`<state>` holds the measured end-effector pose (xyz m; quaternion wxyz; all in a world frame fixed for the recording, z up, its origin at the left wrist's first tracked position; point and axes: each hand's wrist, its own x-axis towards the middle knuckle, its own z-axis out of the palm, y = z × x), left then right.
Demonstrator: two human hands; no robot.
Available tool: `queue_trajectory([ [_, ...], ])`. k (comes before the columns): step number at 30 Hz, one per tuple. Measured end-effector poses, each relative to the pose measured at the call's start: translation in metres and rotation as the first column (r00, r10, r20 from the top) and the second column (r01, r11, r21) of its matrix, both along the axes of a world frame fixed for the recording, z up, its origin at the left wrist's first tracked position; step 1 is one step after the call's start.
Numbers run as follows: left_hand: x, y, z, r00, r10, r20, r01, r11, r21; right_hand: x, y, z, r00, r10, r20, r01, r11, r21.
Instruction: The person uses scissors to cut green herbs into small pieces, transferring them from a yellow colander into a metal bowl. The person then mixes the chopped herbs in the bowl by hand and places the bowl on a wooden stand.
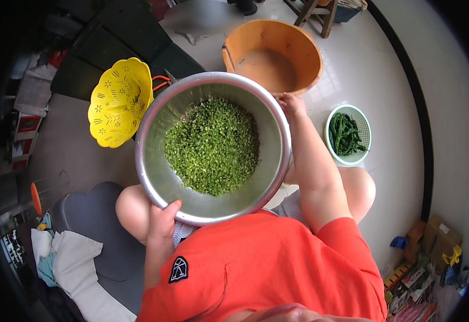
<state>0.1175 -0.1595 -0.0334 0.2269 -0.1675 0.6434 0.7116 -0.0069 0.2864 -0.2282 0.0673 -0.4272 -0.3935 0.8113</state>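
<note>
A large stainless-steel basin (pixel 150 161) is tilted over my lap, its near rim close to my shirt. Finely chopped green leaves and stalks (pixel 214 149) are heaped inside it. My left hand (pixel 165 218) grips the near-left rim, thumb over the edge and fingers hidden underneath. At the far-right rim, my right hand (pixel 293 104) holds the basin from outside, with its fingers partly hidden. Just beyond that hand lies the near edge of a wooden tub (pixel 309 52), which has a little dark residue on its floor.
Left of the basin is a yellow slotted plastic colander (pixel 115 108), with orange-handled scissors (pixel 161 82) beside it. A pale green basket (pixel 368 133) of long green peppers (pixel 343 135) stands to the right. A grey cushioned seat (pixel 97 225) is at left; boxes (pixel 439 241) line the right wall.
</note>
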Motion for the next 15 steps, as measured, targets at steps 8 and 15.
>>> queue_trajectory([
  [8,-0.003,-0.001,0.003,0.999,0.023,0.034,-0.024,0.999,0.038,-0.039,-0.006,0.076,0.928,0.249,-0.278,-0.239,0.969,0.067],
  [15,-0.018,-0.016,-0.003,0.998,-0.058,0.010,0.058,0.997,0.043,-0.027,-0.047,0.178,0.688,0.721,0.086,-0.576,0.470,0.668],
])
